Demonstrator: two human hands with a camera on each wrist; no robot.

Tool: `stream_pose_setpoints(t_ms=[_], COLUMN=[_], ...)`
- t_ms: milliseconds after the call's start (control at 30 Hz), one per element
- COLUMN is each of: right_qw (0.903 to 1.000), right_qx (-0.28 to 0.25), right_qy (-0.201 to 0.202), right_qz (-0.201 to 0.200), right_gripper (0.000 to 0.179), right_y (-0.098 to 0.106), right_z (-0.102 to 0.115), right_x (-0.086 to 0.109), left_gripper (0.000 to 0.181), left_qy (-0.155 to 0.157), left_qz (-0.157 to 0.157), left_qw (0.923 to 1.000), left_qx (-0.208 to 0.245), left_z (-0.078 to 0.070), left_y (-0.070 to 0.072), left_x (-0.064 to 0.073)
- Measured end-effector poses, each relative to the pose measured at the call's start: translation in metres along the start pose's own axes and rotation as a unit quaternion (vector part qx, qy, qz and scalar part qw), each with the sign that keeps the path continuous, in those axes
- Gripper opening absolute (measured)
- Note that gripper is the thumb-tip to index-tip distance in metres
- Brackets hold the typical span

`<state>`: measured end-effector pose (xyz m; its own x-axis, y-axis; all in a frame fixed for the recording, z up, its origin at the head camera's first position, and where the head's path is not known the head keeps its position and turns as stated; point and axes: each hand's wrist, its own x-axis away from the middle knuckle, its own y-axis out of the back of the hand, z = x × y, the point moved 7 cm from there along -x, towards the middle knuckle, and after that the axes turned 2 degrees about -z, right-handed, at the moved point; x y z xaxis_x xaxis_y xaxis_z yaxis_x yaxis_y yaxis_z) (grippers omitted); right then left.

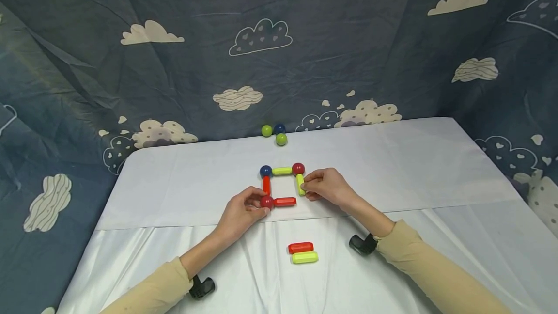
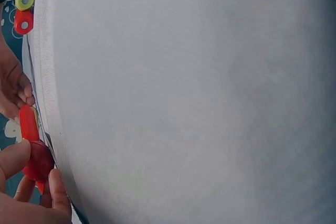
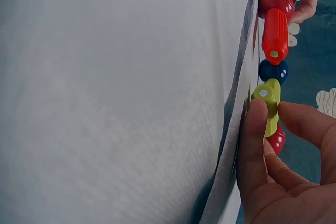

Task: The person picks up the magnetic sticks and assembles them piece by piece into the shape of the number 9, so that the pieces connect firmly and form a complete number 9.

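Rods and balls form an open-cornered square on the white cloth. My left hand [image 1: 241, 212] grips the red ball [image 1: 267, 201] at its near left corner. One red rod [image 1: 285, 201] runs right from that ball, and another red rod [image 1: 266, 185] goes back to a blue ball [image 1: 266, 171]. Along the far side a yellow-green rod [image 1: 282, 171] joins the blue ball to a second red ball [image 1: 298, 168]. My right hand [image 1: 328, 187] pinches the yellow-green rod [image 3: 265, 94] that comes forward from this far red ball. That rod's near end stands apart from the near red rod's free end.
Nearer me lie a loose red rod [image 1: 301, 247] and a loose yellow-green rod [image 1: 305, 257], side by side. At the table's back edge sit two green balls [image 1: 281, 139] and a dark blue ball [image 1: 280, 129]. A cloud-patterned dark curtain [image 1: 261, 71] hangs behind.
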<state>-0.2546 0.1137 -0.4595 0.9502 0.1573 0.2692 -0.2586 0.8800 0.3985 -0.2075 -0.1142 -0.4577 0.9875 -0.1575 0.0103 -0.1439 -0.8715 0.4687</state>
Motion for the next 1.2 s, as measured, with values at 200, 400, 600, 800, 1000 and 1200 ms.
stream_pose_setpoints(t_ms=[200, 400, 600, 800, 1000, 1200], right_qw=[1.0, 0.9999, 0.9999, 0.9974, 0.9749, 0.9607], right_qx=[0.005, 0.011, 0.009, 0.049, 0.138, 0.186], right_qy=[0.004, 0.003, 0.007, 0.04, 0.156, 0.199], right_qz=[-0.002, -0.004, -0.001, -0.036, -0.079, -0.052], right_gripper=[0.026, 0.026, 0.025, 0.027, 0.033, 0.038], right_y=[0.001, 0.0, 0.002, 0.016, 0.03, 0.021], right_z=[0.001, 0.001, 0.001, 0.009, 0.039, 0.06], right_x=[0.0, 0.001, 0.001, -0.003, -0.028, -0.07], left_gripper=[0.033, 0.033, 0.033, 0.033, 0.034, 0.034], left_qy=[0.0, -0.002, -0.004, 0.0, 0.003, 0.003], left_qz=[0.0, 0.0, 0.001, 0.007, 0.006, 0.008], left_qw=[1.0, 1.0, 1.0, 1.0, 1.0, 1.0], left_qx=[0.0, 0.002, 0.003, 0.001, -0.003, 0.001], left_z=[-0.001, 0.0, 0.001, 0.002, 0.002, 0.002], left_y=[0.0, 0.0, 0.0, -0.001, 0.0, 0.0], left_x=[0.0, 0.001, 0.001, 0.001, 0.0, 0.0])
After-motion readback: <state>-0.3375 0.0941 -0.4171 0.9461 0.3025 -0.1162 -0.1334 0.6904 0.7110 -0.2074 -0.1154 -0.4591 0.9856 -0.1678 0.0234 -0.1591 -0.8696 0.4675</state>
